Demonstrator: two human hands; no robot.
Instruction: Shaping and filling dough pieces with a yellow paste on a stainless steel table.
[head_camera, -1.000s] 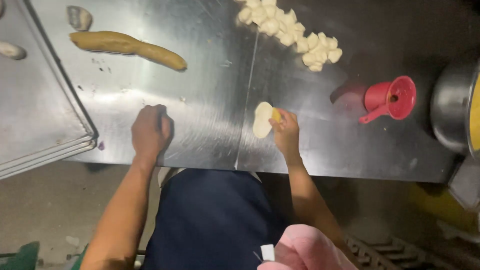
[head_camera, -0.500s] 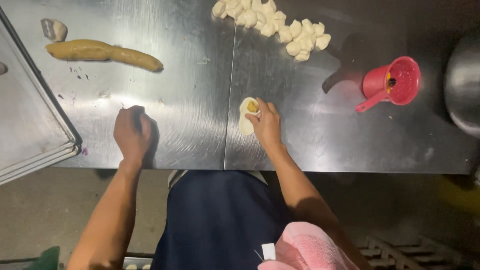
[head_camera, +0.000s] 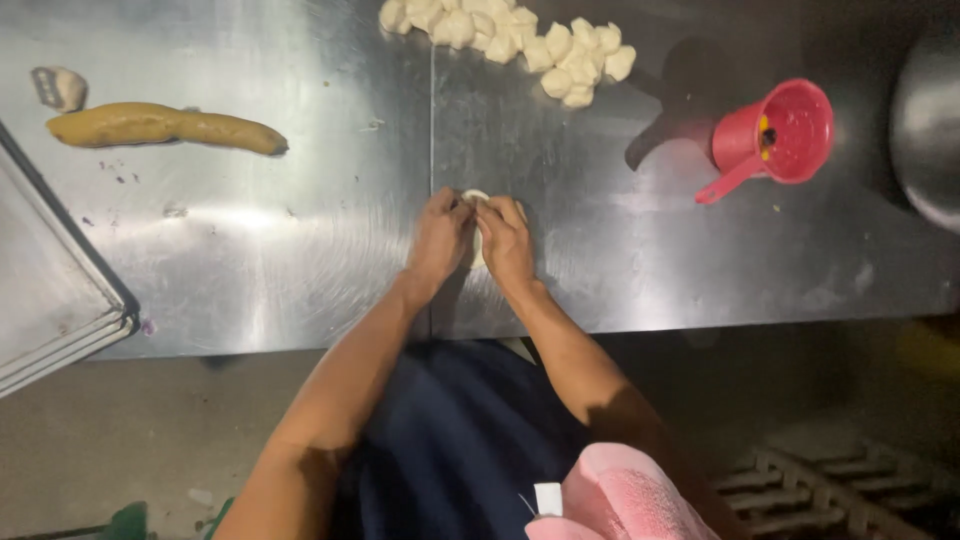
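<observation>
Both hands meet over 1 small pale dough piece (head_camera: 474, 200) on the steel table (head_camera: 300, 250), just on the near side of the table's seam line. The left hand (head_camera: 438, 240) and the right hand (head_camera: 505, 242) have their fingers drawn together, pinched on the dough from either side, so only a sliver of its top rim shows between them.

Measured from that dough piece: the heap of cut dough lumps (head_camera: 510, 40) lies well beyond it at the far edge, the red cup (head_camera: 780, 135) with a handle stands far off to its right, the long yellowish-brown roll (head_camera: 165, 127) lies far to its left, with a small pale scrap (head_camera: 60, 88) beyond that, and the metal tray (head_camera: 60, 310) sits at the table's left end. A round metal vessel (head_camera: 925, 130) shows at the right edge.

The dough looks soft, light and slightly tacky; I judge it would dent or tear under a hard squeeze, so a gentle hold at its thin rim, with fingertips on opposite sides, seems best.
</observation>
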